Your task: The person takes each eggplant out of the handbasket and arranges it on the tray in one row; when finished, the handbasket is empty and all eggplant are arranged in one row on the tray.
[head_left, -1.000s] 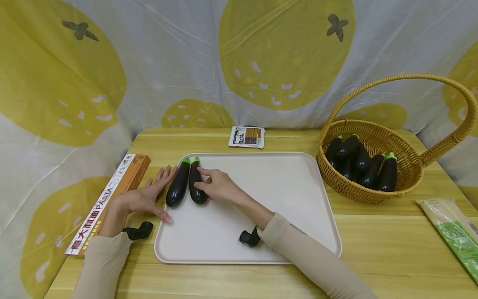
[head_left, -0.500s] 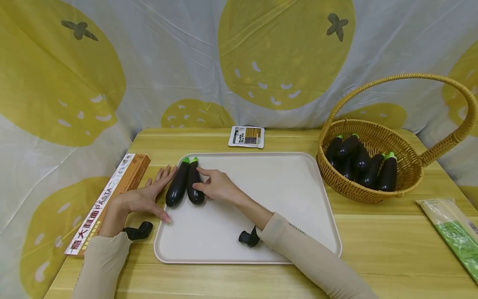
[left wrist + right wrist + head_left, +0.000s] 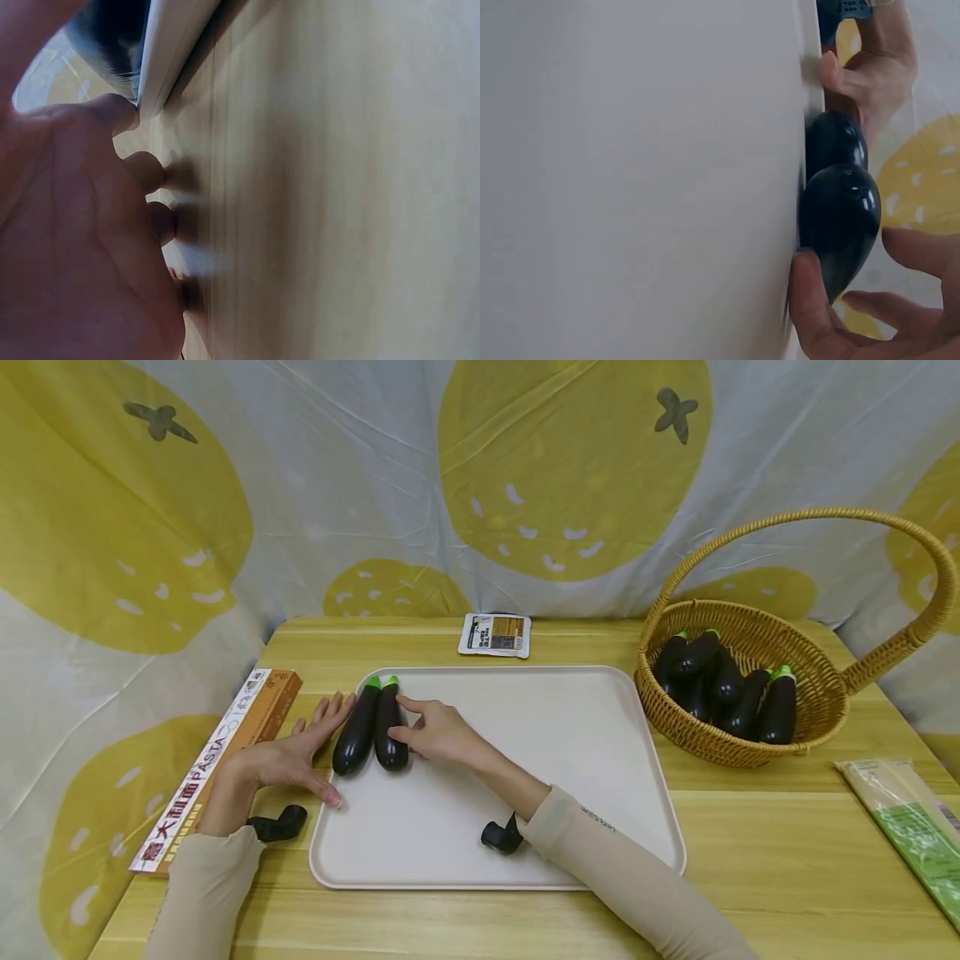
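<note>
Two dark eggplants with green stem ends lie side by side at the tray's left edge; their bodies touch. The fingertips of my right hand (image 3: 442, 732) touch the right side of the right eggplant (image 3: 390, 731), without wrapping round it. One finger sits low by the tray surface in the right wrist view, beside the eggplant's rounded end (image 3: 844, 214). To the left, my left hand (image 3: 288, 760) spreads its fingers beside the left eggplant (image 3: 356, 731). Its thumb lies at the rim of the white tray (image 3: 510, 827), and its other fingertips rest on the table (image 3: 337, 187).
A wicker basket (image 3: 705, 747) with a tall handle holds several more eggplants at the right. A pasta box (image 3: 217, 768) lies along the left, under the left forearm. Behind the tray is a small packet (image 3: 495, 635); a green-and-clear package (image 3: 911, 827) lies far right.
The right eggplant has slid slightly left against the left one, with my right fingertips following it. My left hand has stayed in place.
</note>
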Motion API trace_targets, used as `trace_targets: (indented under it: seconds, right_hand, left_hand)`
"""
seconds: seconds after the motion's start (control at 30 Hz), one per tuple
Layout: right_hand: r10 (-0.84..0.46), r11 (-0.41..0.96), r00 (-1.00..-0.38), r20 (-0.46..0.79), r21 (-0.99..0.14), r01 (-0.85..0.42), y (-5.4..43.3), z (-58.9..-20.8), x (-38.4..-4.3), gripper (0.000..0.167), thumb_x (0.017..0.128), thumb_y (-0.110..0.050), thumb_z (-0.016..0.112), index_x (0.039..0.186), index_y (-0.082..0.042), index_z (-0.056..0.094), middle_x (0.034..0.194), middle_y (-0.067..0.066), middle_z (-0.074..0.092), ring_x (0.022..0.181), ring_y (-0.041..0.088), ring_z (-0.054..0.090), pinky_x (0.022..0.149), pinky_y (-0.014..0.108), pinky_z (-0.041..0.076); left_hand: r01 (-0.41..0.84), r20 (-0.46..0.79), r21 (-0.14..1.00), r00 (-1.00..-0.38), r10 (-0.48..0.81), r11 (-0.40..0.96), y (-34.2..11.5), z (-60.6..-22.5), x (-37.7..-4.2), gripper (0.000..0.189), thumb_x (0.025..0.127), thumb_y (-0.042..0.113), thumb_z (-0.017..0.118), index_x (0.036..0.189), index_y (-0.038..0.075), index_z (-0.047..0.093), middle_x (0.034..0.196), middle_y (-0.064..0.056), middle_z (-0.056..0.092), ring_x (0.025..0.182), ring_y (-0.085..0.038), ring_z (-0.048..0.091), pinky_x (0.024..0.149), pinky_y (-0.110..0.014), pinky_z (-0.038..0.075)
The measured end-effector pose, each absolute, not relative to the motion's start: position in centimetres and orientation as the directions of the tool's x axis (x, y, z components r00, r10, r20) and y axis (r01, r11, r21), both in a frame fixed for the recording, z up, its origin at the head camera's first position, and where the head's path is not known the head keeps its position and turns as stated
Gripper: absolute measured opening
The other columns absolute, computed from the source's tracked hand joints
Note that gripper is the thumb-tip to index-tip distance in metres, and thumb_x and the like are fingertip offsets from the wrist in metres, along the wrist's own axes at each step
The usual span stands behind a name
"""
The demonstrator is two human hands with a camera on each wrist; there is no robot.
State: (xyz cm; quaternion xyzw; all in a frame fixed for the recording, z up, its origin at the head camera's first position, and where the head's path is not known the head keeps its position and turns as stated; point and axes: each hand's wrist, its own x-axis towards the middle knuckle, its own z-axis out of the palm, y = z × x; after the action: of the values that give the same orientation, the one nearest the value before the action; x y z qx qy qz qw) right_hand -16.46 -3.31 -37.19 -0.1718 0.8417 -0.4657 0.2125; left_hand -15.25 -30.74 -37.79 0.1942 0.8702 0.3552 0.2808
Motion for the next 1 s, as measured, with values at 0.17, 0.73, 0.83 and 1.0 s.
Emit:
trace_targets:
  seconds: [0.17, 0.73, 0.83, 1.0]
  right_hand:
    - [-0.512, 0.508, -0.838, -0.189, -0.853, -0.118, -2.4, -36.8, -16.6, 0.063, 0.102, -0.033, 0.065, 0.159, -0.019, 0.044, 0.076, 0.011, 0.072, 0.056, 0.007, 0.055, 0.057, 0.02, 0.039]
    - [-0.546, 0.52, -0.829, -0.119, -0.824, -0.224, 10.0, -31.2, -16.3, 0.058, 0.104, -0.044, 0.059, 0.158, -0.028, 0.043, 0.129, 0.002, 0.069, 0.125, 0.021, 0.062, 0.099, 0.042, 0.054]
    - [-0.511, 0.547, -0.852, -0.11, -0.807, -0.224, 13.1, -30.1, -15.9, 0.058, 0.105, -0.043, 0.059, 0.158, -0.026, 0.044, 0.135, 0.004, 0.066, 0.127, 0.024, 0.062, 0.103, 0.046, 0.053]
    - [-0.443, 0.608, -0.89, -0.112, -0.766, -0.207, 18.4, -29.1, -15.1, 0.06, 0.105, -0.044, 0.058, 0.159, -0.023, 0.042, 0.145, 0.01, 0.06, 0.131, 0.026, 0.059, 0.106, 0.052, 0.051]
  left_hand:
    - [0.145, -0.35, 0.725, -0.765, 0.541, 0.674, -30.6, -37.9, -15.4, 0.151, 0.064, 0.034, 0.098, 0.166, 0.014, -0.011, 0.166, -0.026, -0.032, 0.15, -0.049, -0.036, 0.115, -0.075, -0.024]
    - [0.189, -0.315, 0.726, -0.764, 0.563, 0.662, -30.9, -38.0, -15.1, 0.149, 0.065, 0.028, 0.097, 0.166, 0.014, -0.012, 0.164, -0.028, -0.033, 0.148, -0.052, -0.036, 0.112, -0.078, -0.024]
    - [0.183, -0.318, 0.723, -0.767, 0.557, 0.666, -30.9, -38.0, -15.1, 0.149, 0.065, 0.029, 0.097, 0.166, 0.014, -0.011, 0.164, -0.027, -0.034, 0.148, -0.052, -0.036, 0.112, -0.077, -0.025]
    - [0.18, -0.324, 0.716, -0.77, 0.55, 0.674, -30.8, -37.9, -15.1, 0.148, 0.066, 0.03, 0.097, 0.166, 0.014, -0.01, 0.164, -0.026, -0.034, 0.148, -0.052, -0.035, 0.112, -0.076, -0.026]
